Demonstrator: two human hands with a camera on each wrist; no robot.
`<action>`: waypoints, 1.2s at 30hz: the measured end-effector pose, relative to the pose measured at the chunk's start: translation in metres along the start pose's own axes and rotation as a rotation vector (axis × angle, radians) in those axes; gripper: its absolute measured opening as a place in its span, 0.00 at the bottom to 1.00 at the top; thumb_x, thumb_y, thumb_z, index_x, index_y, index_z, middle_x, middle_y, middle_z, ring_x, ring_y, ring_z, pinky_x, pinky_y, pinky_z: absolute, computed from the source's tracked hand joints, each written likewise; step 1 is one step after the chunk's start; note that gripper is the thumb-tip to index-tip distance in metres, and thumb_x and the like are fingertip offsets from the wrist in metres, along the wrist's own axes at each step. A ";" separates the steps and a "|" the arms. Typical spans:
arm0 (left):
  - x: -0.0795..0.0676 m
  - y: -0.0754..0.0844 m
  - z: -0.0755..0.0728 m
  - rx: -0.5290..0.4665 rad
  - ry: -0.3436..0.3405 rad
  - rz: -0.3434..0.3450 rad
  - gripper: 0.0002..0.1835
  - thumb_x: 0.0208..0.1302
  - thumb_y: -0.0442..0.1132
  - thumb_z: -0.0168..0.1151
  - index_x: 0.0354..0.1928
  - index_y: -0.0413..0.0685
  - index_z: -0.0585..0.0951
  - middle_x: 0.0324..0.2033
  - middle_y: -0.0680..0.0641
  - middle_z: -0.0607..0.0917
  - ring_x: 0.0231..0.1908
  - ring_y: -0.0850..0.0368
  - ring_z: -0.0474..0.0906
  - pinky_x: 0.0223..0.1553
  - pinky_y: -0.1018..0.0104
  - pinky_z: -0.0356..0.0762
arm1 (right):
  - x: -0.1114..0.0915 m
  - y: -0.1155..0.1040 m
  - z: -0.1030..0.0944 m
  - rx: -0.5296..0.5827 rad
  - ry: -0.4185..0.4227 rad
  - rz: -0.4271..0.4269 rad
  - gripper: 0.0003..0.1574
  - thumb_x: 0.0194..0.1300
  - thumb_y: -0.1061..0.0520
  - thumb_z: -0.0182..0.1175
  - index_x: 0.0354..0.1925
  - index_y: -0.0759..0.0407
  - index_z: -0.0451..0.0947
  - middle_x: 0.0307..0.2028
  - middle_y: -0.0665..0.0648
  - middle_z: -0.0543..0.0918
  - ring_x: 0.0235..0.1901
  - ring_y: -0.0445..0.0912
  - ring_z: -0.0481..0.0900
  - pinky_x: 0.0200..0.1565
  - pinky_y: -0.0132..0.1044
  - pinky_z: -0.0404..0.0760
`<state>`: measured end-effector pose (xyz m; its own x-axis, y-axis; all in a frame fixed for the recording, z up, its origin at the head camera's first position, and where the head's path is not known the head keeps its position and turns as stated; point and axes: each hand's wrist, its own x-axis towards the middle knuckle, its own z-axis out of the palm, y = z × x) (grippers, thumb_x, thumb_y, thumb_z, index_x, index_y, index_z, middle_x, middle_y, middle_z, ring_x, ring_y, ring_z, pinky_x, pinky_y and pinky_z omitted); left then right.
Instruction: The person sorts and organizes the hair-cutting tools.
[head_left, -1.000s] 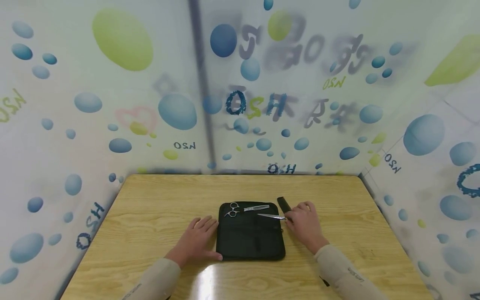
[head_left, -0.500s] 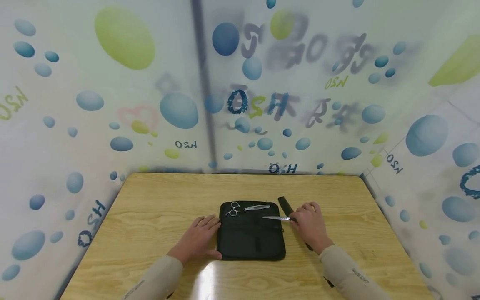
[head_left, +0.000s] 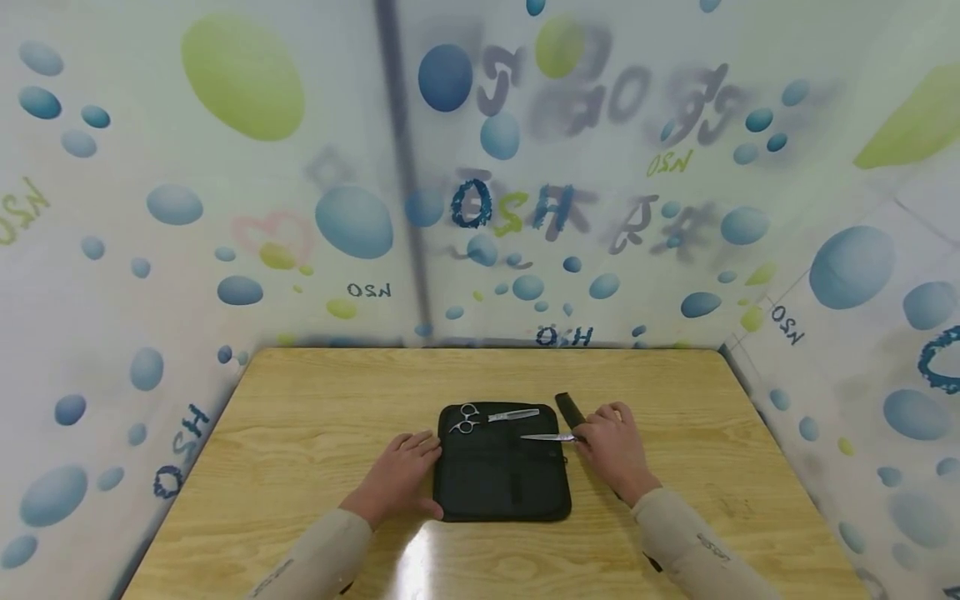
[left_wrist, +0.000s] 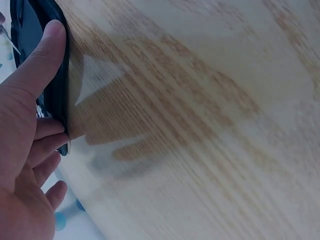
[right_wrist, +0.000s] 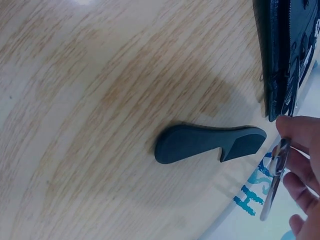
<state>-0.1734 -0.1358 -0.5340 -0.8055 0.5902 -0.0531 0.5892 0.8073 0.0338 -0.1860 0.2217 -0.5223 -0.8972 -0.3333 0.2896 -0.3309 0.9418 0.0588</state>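
My right hand (head_left: 613,448) pinches a pair of silver hair scissors (head_left: 547,437) by the handle end. The blades point left over the right part of a black zip case (head_left: 487,483), whose edge shows in the right wrist view. Thinning shears (head_left: 513,415) lie across the upper part of the case. My left hand (head_left: 399,475) rests against the case's left edge, fingers extended. In the left wrist view, the thumb (left_wrist: 54,34) touches the case's rim. Partly hidden behind my right hand, a black comb (head_left: 570,411) lies on the table; its handle (right_wrist: 187,142) shows in the right wrist view.
The wooden table (head_left: 322,400) extends around the case and ends at a back edge against a patterned wall (head_left: 465,167). Walls also stand at both sides. A dark strap (head_left: 651,563) shows at my right sleeve.
The scissors in my right hand shift slightly right, then a little back left, ending a bit nearer me over the case. My left hand stays at the case's edge.
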 end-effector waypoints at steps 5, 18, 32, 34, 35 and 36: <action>0.001 0.000 0.000 0.024 -0.011 -0.007 0.53 0.38 0.74 0.69 0.61 0.42 0.77 0.64 0.45 0.77 0.66 0.48 0.69 0.67 0.50 0.65 | 0.002 -0.002 0.002 0.015 0.029 -0.013 0.08 0.50 0.52 0.75 0.32 0.46 0.88 0.30 0.46 0.87 0.36 0.45 0.75 0.59 0.49 0.67; 0.000 0.004 -0.003 0.077 -0.054 -0.021 0.53 0.40 0.75 0.67 0.63 0.44 0.76 0.65 0.46 0.76 0.67 0.49 0.68 0.67 0.51 0.64 | 0.010 -0.011 0.005 0.008 -0.023 -0.029 0.08 0.52 0.50 0.74 0.34 0.45 0.89 0.29 0.46 0.86 0.36 0.45 0.74 0.60 0.49 0.67; 0.000 0.009 -0.005 0.095 -0.063 -0.033 0.52 0.41 0.74 0.68 0.63 0.44 0.76 0.65 0.47 0.75 0.67 0.50 0.68 0.68 0.52 0.64 | 0.018 -0.021 0.008 0.006 -0.075 -0.015 0.08 0.54 0.50 0.73 0.35 0.45 0.88 0.30 0.46 0.86 0.39 0.45 0.75 0.62 0.49 0.65; 0.000 0.009 -0.006 0.093 -0.064 -0.037 0.52 0.40 0.73 0.68 0.63 0.44 0.76 0.65 0.47 0.76 0.67 0.50 0.69 0.68 0.52 0.64 | 0.018 -0.022 0.010 0.001 -0.082 -0.011 0.08 0.54 0.50 0.73 0.35 0.45 0.88 0.31 0.46 0.86 0.40 0.45 0.76 0.63 0.49 0.65; 0.000 0.010 -0.007 0.094 -0.068 -0.040 0.52 0.41 0.73 0.68 0.63 0.44 0.76 0.65 0.47 0.76 0.67 0.50 0.69 0.68 0.53 0.64 | 0.019 -0.022 0.011 -0.001 -0.081 -0.010 0.08 0.54 0.50 0.73 0.35 0.45 0.88 0.31 0.46 0.86 0.40 0.44 0.76 0.63 0.49 0.65; 0.000 0.010 -0.007 0.095 -0.072 -0.043 0.52 0.41 0.73 0.68 0.63 0.44 0.76 0.65 0.47 0.76 0.67 0.50 0.69 0.68 0.53 0.64 | 0.019 -0.022 0.011 -0.002 -0.078 -0.010 0.08 0.54 0.50 0.73 0.35 0.45 0.88 0.31 0.46 0.86 0.40 0.44 0.76 0.63 0.49 0.65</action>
<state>-0.1677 -0.1277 -0.5263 -0.8254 0.5508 -0.1240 0.5606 0.8256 -0.0644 -0.1992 0.1940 -0.5289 -0.9140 -0.3449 0.2135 -0.3395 0.9385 0.0628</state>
